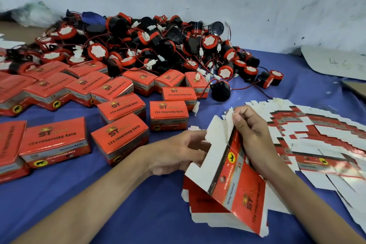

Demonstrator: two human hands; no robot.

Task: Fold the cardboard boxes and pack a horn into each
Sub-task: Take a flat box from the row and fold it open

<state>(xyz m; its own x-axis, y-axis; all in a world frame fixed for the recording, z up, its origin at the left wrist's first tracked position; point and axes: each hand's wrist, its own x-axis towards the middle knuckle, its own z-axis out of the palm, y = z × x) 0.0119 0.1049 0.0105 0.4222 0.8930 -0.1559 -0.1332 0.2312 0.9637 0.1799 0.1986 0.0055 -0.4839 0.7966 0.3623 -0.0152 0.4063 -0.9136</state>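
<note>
A half-folded red and white cardboard box (233, 182) stands tilted above the blue table cover, its white end flaps pointing up and left. My right hand (249, 130) grips its upper edge, thumb and fingers pinching a white flap. My left hand (178, 152) holds the box's left side, its fingers curled at the white flaps. A heap of black and red horns (158, 45) with thin red wires lies at the back. Flat unfolded boxes (320, 140) are fanned out to the right.
Several closed red boxes (118, 140) stand in rows at the left and centre. One black horn (219, 90) sits apart beside them. A grey sheet (336, 63) lies at the far right by the white wall. Blue cloth (99, 204) shows in front.
</note>
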